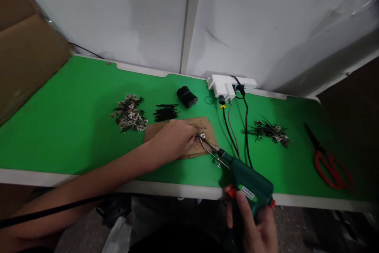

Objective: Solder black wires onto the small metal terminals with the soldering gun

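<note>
My right hand [257, 225] is wrapped round the grip of a green soldering gun [251, 182] with a red trigger. Its metal tip and thin wire feed tube reach a small whitish part [202, 136] over a brown cardboard pad [166, 128]. My left hand [174, 138] rests on this pad, fingers pinched together just left of the tip. What they pinch is mostly hidden. Behind that hand lie a row of short black wires [166, 112] and a rolled black bundle [187, 97]. A pile of small whitish parts [130, 113] sits to the left.
A white power strip [231, 83] with plugs and cables stands at the table's back edge. Parts with black wires attached [271, 131] lie on the right, beside red-handled scissors [330, 166]. A cardboard box [32, 47] borders the green tabletop [74, 103] at left.
</note>
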Tool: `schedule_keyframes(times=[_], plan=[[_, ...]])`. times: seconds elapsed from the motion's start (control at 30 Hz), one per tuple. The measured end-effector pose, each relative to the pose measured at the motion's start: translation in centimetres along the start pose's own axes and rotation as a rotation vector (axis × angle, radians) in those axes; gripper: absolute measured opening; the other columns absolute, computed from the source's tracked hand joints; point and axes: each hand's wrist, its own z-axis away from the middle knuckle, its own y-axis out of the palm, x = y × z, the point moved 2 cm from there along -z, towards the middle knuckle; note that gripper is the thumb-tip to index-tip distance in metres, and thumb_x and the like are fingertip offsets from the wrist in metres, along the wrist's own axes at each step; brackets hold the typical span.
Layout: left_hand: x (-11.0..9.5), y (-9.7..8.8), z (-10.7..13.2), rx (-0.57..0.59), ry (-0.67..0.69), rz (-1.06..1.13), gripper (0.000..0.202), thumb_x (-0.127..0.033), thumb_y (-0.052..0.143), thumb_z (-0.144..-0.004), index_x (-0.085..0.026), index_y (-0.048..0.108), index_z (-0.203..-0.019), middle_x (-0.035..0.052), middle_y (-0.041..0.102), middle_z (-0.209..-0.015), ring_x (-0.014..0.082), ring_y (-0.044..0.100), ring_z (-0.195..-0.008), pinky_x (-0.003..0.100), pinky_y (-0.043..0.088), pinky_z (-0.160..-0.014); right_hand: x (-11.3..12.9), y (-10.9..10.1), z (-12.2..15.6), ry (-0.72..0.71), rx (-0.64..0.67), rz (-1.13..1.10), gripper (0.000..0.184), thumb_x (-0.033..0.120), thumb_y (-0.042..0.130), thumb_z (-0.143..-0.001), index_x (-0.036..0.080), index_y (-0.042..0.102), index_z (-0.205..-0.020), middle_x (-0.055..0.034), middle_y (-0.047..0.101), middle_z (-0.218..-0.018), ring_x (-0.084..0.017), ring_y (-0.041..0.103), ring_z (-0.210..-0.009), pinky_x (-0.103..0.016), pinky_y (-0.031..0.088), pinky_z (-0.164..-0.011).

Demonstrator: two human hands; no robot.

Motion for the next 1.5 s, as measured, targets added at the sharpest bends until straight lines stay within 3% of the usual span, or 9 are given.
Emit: schedule_keyframes(times=[0.3, 0.6, 0.73, 0.9, 1.03, 1.23, 1.33, 1.4, 1.5], plan=[[-0.2, -0.2, 0.0, 0.031, -0.010, -0.032, 0.025, -0.023, 0.060, -0.100, -0.018, 0.077, -0.083, 0.0057, 0.077, -0.084, 0.0212, 0.069, -0.074, 0.032, 0.038, -0.062, -0.8, -0.9, -0.6, 0.020, 0.060, 0.063, 0.057, 0.067, 0.071, -0.095, 0.015, 0.060, -0.114, -0.0036, 0.065, -0.083, -0.013, 0.051, -0.064, -0.024, 0.040, -0.063], [-0.1, -0.4, 0.0, 0.046, -0.019, -0.018, 0.025, -0.022, 0.059, -0.100, -0.017, 0.077, -0.084, 0.0062, 0.077, -0.085, 0.0220, 0.069, -0.074, 0.032, 0.038, -0.062, -0.8, -0.9, -0.2, 0.131, 0.021, 0.079, 0.071, 0.076, 0.074, -0.086, 0.015, 0.060, -0.118, 0.0007, 0.053, -0.067, -0.011, 0.042, -0.056, -0.018, 0.033, -0.050], [-0.2, -0.4, 0.0, 0.042, -0.014, -0.020, 0.023, -0.022, 0.061, -0.099, -0.018, 0.078, -0.084, 0.0062, 0.077, -0.084, 0.0218, 0.068, -0.074, 0.031, 0.040, -0.063, -1.0, -0.1, -0.1, 0.046, 0.024, -0.052, 0.061, 0.065, 0.078, -0.088, 0.013, 0.063, -0.117, -0.0017, 0.058, -0.069, -0.011, 0.043, -0.055, -0.020, 0.034, -0.051], [-0.1, -0.3, 0.0, 0.021, -0.006, 0.004, 0.022, -0.023, 0.062, -0.099, -0.019, 0.079, -0.086, 0.0049, 0.076, -0.082, 0.0222, 0.068, -0.073, 0.032, 0.040, -0.063, -1.3, 0.9, 0.3, -0.037, -0.108, -0.211, 0.054, 0.056, 0.086, -0.083, 0.016, 0.061, -0.109, -0.0042, 0.064, -0.086, -0.011, 0.050, -0.058, -0.023, 0.039, -0.054], [0.1, 0.0, 0.1, 0.016, -0.019, 0.013, 0.020, -0.021, 0.063, -0.098, -0.019, 0.079, -0.086, 0.0050, 0.077, -0.085, 0.0217, 0.068, -0.075, 0.032, 0.041, -0.064, -2.7, 0.6, 0.1, -0.099, -0.031, -0.285, 0.040, 0.048, 0.073, -0.098, 0.015, 0.059, -0.115, 0.0016, 0.053, -0.068, -0.011, 0.046, -0.052, -0.023, 0.036, -0.055], [0.1, -0.1, 0.0, 0.016, -0.029, 0.031, 0.020, -0.020, 0.062, -0.097, -0.018, 0.078, -0.085, 0.0055, 0.078, -0.088, 0.0209, 0.069, -0.077, 0.031, 0.044, -0.068, -3.6, -1.8, -1.0, -0.245, 0.070, -0.327, 0.028, 0.037, 0.059, -0.106, 0.015, 0.061, -0.122, -0.0036, 0.060, -0.074, -0.013, 0.049, -0.051, -0.026, 0.040, -0.053], [-0.1, -0.2, -0.1, 0.033, -0.036, 0.020, 0.024, -0.020, 0.059, -0.098, -0.017, 0.077, -0.083, 0.0071, 0.078, -0.089, 0.0217, 0.070, -0.079, 0.031, 0.045, -0.069, -2.2, -3.2, -2.7, -0.302, -0.006, -0.288, 0.025, 0.036, 0.060, -0.105, 0.016, 0.059, -0.120, -0.0041, 0.060, -0.078, -0.016, 0.052, -0.054, -0.028, 0.043, -0.053], [-0.1, -0.3, -0.1, 0.042, -0.040, 0.020, 0.024, -0.018, 0.057, -0.098, -0.016, 0.077, -0.084, 0.0075, 0.079, -0.090, 0.0217, 0.071, -0.080, 0.030, 0.046, -0.069, -0.9, -4.2, -4.7, -0.385, -0.156, -0.307, 0.026, 0.035, 0.068, -0.099, 0.018, 0.057, -0.114, -0.0101, 0.065, -0.103, -0.018, 0.056, -0.056, -0.034, 0.049, -0.053], [-0.1, -0.4, -0.2, 0.059, -0.049, 0.014, 0.025, -0.018, 0.056, -0.099, -0.016, 0.077, -0.085, 0.0080, 0.079, -0.091, 0.0216, 0.071, -0.081, 0.030, 0.046, -0.070, 0.6, -5.6, -8.4, -0.520, -0.344, -0.302, 0.036, 0.032, 0.074, -0.091, 0.017, 0.056, -0.119, -0.0108, 0.065, -0.111, -0.018, 0.057, -0.055, -0.035, 0.052, -0.051]])
